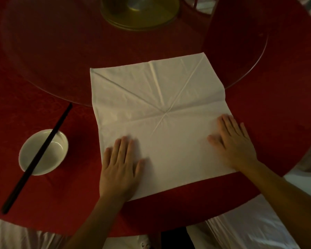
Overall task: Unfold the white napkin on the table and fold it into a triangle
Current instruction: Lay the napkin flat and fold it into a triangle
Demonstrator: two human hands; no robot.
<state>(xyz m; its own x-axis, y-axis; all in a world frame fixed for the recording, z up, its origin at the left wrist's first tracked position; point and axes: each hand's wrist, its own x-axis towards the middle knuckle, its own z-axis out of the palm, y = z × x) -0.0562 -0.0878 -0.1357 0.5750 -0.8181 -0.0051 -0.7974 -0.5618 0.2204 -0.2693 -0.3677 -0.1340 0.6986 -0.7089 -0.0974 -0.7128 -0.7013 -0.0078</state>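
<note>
The white napkin (pixel 156 108) lies spread flat as a full square on the red table, with crease lines running out from its middle. Its far edge rests on the glass turntable. My left hand (pixel 119 166) presses flat on the napkin's near left corner, fingers apart. My right hand (pixel 232 142) lies flat on the near right edge, fingers spread. Neither hand holds anything.
A small white bowl (pixel 57 141) sits at the left with dark chopsticks (pixel 38 155) laid across it. A round glass turntable (pixel 61 51) covers the table's far part, with a gold stand (pixel 140 13) at its centre. The round table's red cloth (pixel 187 203) ends near me.
</note>
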